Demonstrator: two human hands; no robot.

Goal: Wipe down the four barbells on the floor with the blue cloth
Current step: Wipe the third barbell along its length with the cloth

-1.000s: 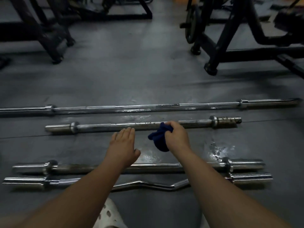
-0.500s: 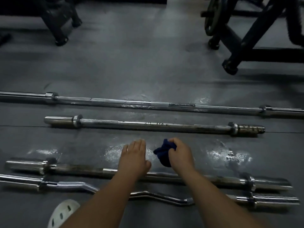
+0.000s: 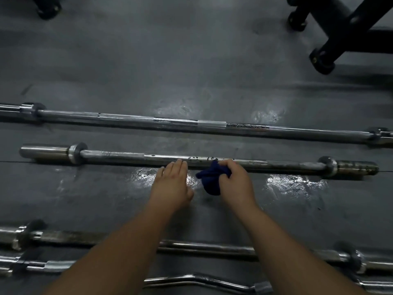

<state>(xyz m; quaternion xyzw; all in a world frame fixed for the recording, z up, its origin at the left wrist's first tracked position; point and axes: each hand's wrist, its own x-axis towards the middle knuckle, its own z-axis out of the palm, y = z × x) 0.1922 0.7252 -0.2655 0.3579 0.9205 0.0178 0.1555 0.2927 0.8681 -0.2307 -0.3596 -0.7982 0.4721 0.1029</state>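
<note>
Well, down on the dark floor (image 3: 191,60) four barbells lie roughly side by side. The right hand (image 3: 236,182) has its grip closed round a bunched blue cloth (image 3: 212,179), held up against the near side of the short straight barbell (image 3: 127,156) at about mid-shaft. Most of the cloth bulges out of the fist toward six o'clock. The left hand (image 3: 172,184) lies at nine o'clock of the cloth, just beside it. Its grip is slack and holds nothing: the fingers are straight and together, and their tips reach the same shaft, though I cannot tell whether they press on it. At twelve o'clock from the hands, beyond that bar, runs the longest barbell (image 3: 127,119), both ends passing out of view. At six o'clock, under the forearms, lies a third straight barbell (image 3: 202,249), and nearer still the wavy curl bar (image 3: 202,282). A wet patch (image 3: 295,182) shines on the floor at three o'clock of the right hand. A black machine frame (image 3: 344,37) stands at two o'clock, well apart.
</note>
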